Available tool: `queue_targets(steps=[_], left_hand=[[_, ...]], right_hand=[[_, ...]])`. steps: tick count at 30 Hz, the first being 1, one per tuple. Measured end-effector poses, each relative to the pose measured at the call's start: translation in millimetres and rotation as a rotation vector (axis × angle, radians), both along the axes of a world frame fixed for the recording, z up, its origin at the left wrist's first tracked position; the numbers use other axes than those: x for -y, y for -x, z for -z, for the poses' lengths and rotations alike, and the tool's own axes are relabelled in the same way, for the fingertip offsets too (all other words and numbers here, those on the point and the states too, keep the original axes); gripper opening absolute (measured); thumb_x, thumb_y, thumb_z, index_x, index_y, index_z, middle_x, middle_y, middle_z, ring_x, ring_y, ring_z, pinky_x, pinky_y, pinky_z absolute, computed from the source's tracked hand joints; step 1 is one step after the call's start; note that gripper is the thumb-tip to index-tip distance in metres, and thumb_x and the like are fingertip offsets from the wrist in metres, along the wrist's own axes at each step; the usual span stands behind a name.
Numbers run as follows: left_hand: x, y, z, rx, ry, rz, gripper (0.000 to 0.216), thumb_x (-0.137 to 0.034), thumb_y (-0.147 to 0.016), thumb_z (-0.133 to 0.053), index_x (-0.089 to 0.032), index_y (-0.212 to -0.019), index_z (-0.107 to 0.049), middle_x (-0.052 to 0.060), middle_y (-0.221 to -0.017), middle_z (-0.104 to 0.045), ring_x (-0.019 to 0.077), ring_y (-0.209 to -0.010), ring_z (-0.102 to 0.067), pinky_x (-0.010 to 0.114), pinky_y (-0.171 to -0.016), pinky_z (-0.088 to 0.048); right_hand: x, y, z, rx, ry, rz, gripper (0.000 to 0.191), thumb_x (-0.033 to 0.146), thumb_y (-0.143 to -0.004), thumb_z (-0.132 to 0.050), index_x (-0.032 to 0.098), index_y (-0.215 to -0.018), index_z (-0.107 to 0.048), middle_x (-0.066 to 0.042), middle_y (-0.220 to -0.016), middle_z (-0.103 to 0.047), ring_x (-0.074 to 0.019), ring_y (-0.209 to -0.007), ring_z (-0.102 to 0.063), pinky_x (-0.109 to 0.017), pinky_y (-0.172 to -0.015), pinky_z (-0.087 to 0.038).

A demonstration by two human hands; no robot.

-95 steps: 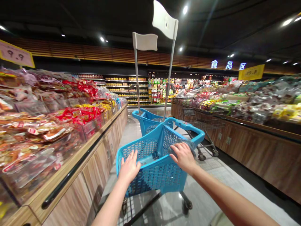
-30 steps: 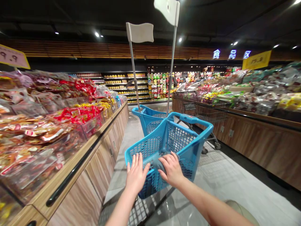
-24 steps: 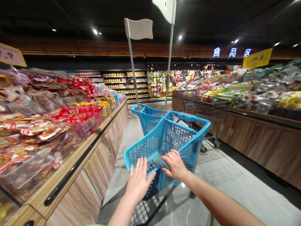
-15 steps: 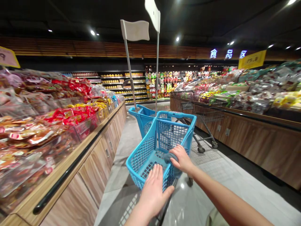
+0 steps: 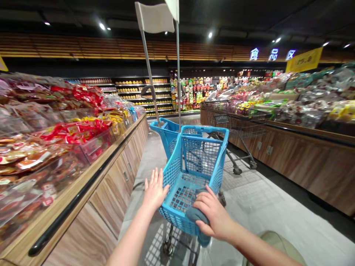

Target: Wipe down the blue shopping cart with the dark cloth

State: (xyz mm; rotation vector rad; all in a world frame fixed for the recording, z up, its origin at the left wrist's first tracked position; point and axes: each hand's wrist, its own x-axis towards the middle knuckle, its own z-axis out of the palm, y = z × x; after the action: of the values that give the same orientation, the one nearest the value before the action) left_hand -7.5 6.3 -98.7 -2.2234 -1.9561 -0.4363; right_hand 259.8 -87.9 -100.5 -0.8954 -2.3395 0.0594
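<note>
A blue plastic shopping cart (image 5: 191, 139) stands in the aisle, its near basket facing me. My right hand (image 5: 212, 212) is closed over a dark blue-grey cloth (image 5: 198, 215), pressed onto the basket's near right rim. Part of the cloth hangs down outside the basket. My left hand (image 5: 154, 190) has its fingers stretched out and spread beside the basket's left rim. Its thumb is by the rim; whether it touches, I cannot tell. Two poles with white flags (image 5: 155, 17) rise from behind the near basket.
A grey wire cart (image 5: 222, 120) stands behind on the right. Wood-sided display bins (image 5: 119, 181) with packaged food (image 5: 80, 133) line the left, with a black bumper rail (image 5: 72, 210). Another wooden bin (image 5: 299, 147) runs along the right. Stocked shelves (image 5: 142, 94) cover the back wall.
My right hand has slid the cloth along the rim toward me. My left hand has moved left and away, to the basket's left side. The basket has turned slightly.
</note>
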Motion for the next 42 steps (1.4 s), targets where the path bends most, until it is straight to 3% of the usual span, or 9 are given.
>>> queue_targets(steps=[6, 11, 16, 20, 25, 30, 33, 38, 42], left_hand=[[22.0, -6.6, -8.3, -0.087, 0.125, 0.059, 0.089, -0.034, -0.077, -0.055, -0.014, -0.153, -0.014, 0.015, -0.160, -0.005, 0.0290, -0.148, -0.006, 0.058, -0.116, -0.009], [43.9, -25.6, -10.9, -0.091, 0.130, 0.034, 0.088, -0.035, -0.075, -0.056, -0.015, -0.153, -0.020, 0.014, -0.160, -0.004, 0.0296, -0.148, -0.005, 0.060, -0.116, -0.006], [72.6, -58.7, -12.9, -0.088, 0.168, 0.065, 0.088, -0.040, -0.073, -0.061, -0.016, -0.151, -0.027, 0.015, -0.159, -0.009, 0.0319, -0.148, -0.006, 0.061, -0.116, -0.007], [89.3, -85.8, -12.4, -0.071, 0.169, 0.192, 0.086, -0.043, -0.072, -0.063, -0.018, -0.149, -0.033, 0.014, -0.159, -0.011, 0.0325, -0.147, -0.009, 0.061, -0.116, -0.008], [99.9, -83.0, -14.7, -0.091, -0.009, 0.387, 0.074, -0.043, -0.079, -0.061, -0.021, -0.146, -0.038, 0.012, -0.158, -0.022, 0.0337, -0.146, -0.017, 0.064, -0.115, -0.014], [114.0, -23.3, -4.8, -0.070, -0.225, 0.306, 0.059, -0.045, -0.091, -0.049, -0.024, -0.146, -0.039, 0.010, -0.151, -0.040, 0.0314, -0.142, -0.031, 0.062, -0.115, -0.016], [120.1, 5.5, 8.8, -0.027, -0.250, 0.213, 0.054, -0.038, -0.094, -0.045, -0.025, -0.146, -0.039, 0.010, -0.153, -0.037, 0.0320, -0.142, -0.029, 0.063, -0.111, -0.026], [110.2, 0.2, 11.3, -0.031, -0.205, 0.212, 0.055, -0.023, -0.095, -0.035, -0.028, -0.150, -0.030, 0.007, -0.158, -0.023, 0.0305, -0.146, -0.019, 0.063, -0.111, -0.026], [92.6, -10.3, 3.6, -0.041, -0.160, 0.259, 0.052, -0.035, -0.097, -0.037, -0.025, -0.148, -0.035, 0.007, -0.155, -0.032, 0.0293, -0.145, -0.024, 0.061, -0.113, -0.023]], right_hand=[[-32.9, -39.9, -20.8, 0.243, 0.004, -0.163, 0.038, 0.049, -0.090, -0.046, 0.024, -0.114, -0.060, -0.006, -0.098, -0.065, -0.0226, -0.098, -0.058, -0.057, -0.117, -0.006], [-96.4, -105.6, -34.9, 0.255, 0.002, 0.088, 0.032, 0.041, -0.093, -0.046, 0.024, -0.115, -0.060, -0.008, -0.112, -0.066, -0.0243, -0.113, -0.056, -0.056, -0.115, -0.015], [-152.1, -139.3, -21.7, 0.035, -0.016, 0.309, 0.036, 0.040, -0.097, -0.039, 0.019, -0.119, -0.059, -0.011, -0.125, -0.062, -0.0265, -0.134, -0.041, -0.049, -0.111, -0.031], [-165.3, -128.7, -11.1, -0.162, 0.041, 0.329, 0.038, 0.041, -0.097, -0.036, 0.019, -0.118, -0.060, -0.011, -0.132, -0.059, -0.0276, -0.140, -0.034, -0.048, -0.108, -0.038], [-145.1, -100.0, 1.4, -0.335, 0.168, 0.252, 0.040, 0.045, -0.096, -0.036, 0.019, -0.117, -0.059, -0.012, -0.141, -0.051, -0.0290, -0.144, -0.025, -0.052, -0.113, -0.028], [-116.4, -75.5, 11.0, -0.411, 0.217, 0.220, 0.033, 0.038, -0.094, -0.043, 0.021, -0.120, -0.055, -0.012, -0.150, -0.039, -0.0261, -0.139, -0.036, -0.048, -0.113, -0.029], [-123.4, -60.4, 2.4, -0.385, 0.215, 0.225, 0.029, 0.027, -0.089, -0.049, 0.020, -0.115, -0.058, -0.012, -0.148, -0.041, -0.0250, -0.137, -0.039, -0.046, -0.112, -0.032], [-153.4, -37.5, -11.7, -0.260, 0.207, 0.298, 0.031, 0.009, -0.076, -0.054, 0.020, -0.104, -0.062, -0.011, -0.148, -0.042, -0.0254, -0.137, -0.040, -0.044, -0.107, -0.039], [-149.4, -35.3, -8.5, -0.212, 0.204, 0.283, 0.029, 0.011, -0.080, -0.054, 0.021, -0.106, -0.062, -0.011, -0.146, -0.045, -0.0250, -0.135, -0.043, -0.044, -0.107, -0.039]])
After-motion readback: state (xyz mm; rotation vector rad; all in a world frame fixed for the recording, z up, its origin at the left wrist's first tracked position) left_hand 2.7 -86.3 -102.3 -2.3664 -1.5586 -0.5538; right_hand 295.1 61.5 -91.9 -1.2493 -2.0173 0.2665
